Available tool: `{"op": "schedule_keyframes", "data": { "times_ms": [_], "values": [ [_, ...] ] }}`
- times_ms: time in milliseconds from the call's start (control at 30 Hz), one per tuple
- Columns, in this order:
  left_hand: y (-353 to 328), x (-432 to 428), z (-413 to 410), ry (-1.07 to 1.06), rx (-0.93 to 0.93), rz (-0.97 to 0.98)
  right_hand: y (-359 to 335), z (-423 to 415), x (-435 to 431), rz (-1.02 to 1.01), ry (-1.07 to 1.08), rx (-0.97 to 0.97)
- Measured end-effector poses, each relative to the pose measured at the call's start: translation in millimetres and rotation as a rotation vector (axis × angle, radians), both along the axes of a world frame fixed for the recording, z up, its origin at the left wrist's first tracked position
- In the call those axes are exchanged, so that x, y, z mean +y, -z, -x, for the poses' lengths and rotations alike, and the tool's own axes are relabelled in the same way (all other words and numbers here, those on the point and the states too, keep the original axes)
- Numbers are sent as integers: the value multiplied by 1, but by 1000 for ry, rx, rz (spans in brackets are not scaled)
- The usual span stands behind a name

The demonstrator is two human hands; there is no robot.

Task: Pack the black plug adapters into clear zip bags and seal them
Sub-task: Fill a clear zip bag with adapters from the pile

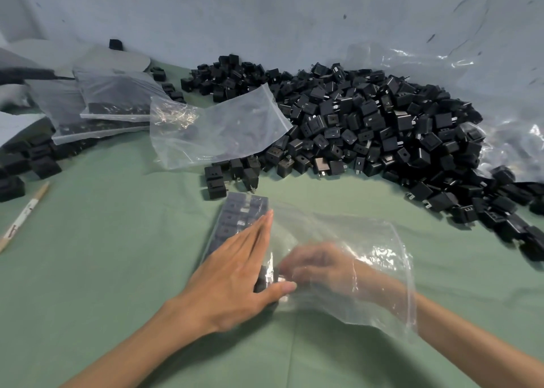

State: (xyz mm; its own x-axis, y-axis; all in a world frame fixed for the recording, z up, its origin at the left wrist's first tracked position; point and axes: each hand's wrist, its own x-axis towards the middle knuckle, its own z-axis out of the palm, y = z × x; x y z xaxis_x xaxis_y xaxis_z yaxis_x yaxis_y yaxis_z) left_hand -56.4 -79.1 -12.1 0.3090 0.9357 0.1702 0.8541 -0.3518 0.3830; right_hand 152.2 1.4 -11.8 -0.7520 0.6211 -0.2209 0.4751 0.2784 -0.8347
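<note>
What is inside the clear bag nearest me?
The clear bag shows rows of black adapters and the right hand. The left hand covers some adapters; the right hand's grip is blurred.

On our bench (117, 270) the big heap of adapters (382, 128) sits back right and trails down the right edge. An empty zip bag (217, 128) leans on the heap's left end, with filled bags (112, 102) stacked further left. Loose adapters (26, 163) and a stick (23, 214) lie far left. Front centre, another bag (368, 240) holds a row of adapters (235, 217) at its left end. Our left hand (235, 275) lies on it and our right hand (321, 267) is inside.
</note>
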Motion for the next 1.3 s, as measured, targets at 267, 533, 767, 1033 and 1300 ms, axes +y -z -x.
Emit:
{"op": "schedule_keyframes", "data": {
  "times_ms": [267,533,767,1033,1300],
  "values": [
    [5,0,-5,-4,235,-14,5,-67,12,-3,227,-49],
    [0,0,-8,-15,283,14,-114,-114,94,-281,470,-285],
    [1,-2,-6,-18,261,-45,-47,23,152,-668,358,-786],
    [7,-1,-4,-4,237,-29,-47,0,134,-608,377,-588],
    [10,2,-3,2,215,-26,-70,-142,30,97,560,-241]
  ]
}}
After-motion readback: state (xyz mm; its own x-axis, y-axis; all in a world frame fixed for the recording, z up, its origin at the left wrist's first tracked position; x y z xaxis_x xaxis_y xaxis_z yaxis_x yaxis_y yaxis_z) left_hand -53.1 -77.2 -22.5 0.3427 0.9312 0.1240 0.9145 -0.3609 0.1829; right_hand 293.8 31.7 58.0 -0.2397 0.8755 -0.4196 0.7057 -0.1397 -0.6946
